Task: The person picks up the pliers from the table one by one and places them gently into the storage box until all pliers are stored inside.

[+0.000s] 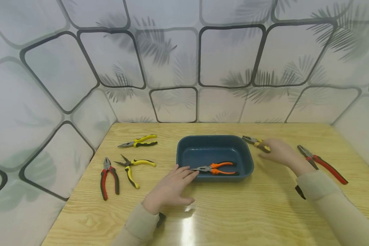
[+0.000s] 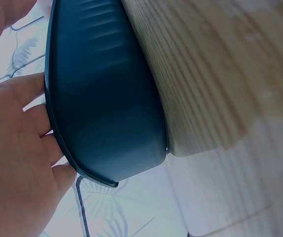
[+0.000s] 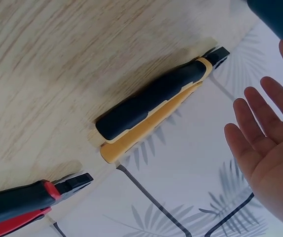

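My left hand rests its outstretched fingers on the front left rim of a dark blue plastic bin. In the left wrist view those fingers reach over the rim of the bin. Long-nose pliers with orange and black handles lie inside along the front wall. Right of the bin, my right hand is over the handles of yellow-and-black pliers. In the right wrist view its fingers are spread, apart from these pliers, which lie on the table.
Red-and-black pliers lie at the far right. On the left are yellow long-nose pliers, spread-handled yellow pliers and another red-and-black pair. A patterned wall covering stands behind the wooden table.
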Available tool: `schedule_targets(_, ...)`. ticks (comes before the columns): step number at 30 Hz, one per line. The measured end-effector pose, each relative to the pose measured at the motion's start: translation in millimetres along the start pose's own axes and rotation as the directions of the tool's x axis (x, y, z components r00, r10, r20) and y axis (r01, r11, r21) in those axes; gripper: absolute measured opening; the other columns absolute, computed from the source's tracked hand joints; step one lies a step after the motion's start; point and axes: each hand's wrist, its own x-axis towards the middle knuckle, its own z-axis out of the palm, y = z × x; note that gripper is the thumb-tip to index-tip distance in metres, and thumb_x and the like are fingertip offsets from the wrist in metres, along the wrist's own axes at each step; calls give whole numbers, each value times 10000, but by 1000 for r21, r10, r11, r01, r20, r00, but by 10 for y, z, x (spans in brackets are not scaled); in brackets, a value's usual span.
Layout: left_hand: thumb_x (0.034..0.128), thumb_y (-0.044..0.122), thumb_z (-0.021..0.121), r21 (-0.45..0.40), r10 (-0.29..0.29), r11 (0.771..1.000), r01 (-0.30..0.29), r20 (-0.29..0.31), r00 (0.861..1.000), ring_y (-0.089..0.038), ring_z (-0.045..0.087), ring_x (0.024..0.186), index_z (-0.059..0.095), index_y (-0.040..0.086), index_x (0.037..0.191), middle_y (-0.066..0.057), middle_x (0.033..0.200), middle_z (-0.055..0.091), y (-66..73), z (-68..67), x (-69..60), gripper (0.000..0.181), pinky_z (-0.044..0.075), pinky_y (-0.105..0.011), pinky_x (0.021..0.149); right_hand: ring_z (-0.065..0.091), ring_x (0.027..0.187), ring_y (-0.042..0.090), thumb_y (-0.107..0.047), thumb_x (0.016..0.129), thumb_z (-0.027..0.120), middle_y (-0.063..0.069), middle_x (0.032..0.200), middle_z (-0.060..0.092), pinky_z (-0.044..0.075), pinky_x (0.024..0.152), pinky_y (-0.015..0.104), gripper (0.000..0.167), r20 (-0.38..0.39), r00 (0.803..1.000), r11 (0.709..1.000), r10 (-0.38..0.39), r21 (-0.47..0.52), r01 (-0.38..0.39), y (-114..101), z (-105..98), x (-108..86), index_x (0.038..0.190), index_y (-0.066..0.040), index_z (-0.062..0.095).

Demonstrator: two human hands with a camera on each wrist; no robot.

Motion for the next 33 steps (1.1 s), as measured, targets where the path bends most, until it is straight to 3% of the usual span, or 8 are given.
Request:
schedule_targets(13,761,512,583,15,14,1000,-14,-15,1000,-232,278,1259,313,124,1383,-49,1327,410,-28,15,-7,781,152,-470,1037,473,1003,459,-172,817,617,296,1101,522,384,823,561,424,6,1000,1000,21,-14,-21,54,21,103,1114,117,525)
schedule_targets(29,765,515,577,29,17,999,-17,-4,1000,-231,269,1263,301,120,1387,-48,1326,409,-11,2,8,786,142,-473,1038,386,1073,496,-194,807,632,328,1179,446,318,867,596,524,19,992,992,125,-1,-125,289,105,174,1182,128,457)
schedule_targets(33,767,512,577,26,18,999,-18,-4,1000,-232,272,1262,305,120,1385,-50,1323,412,-11,8,6,781,148,-476,1036,386,1074,493,-198,796,644,327,1177,448,320,866,594,543,19,992,993,122,-8,-122,360,133,202,1187,126,454)
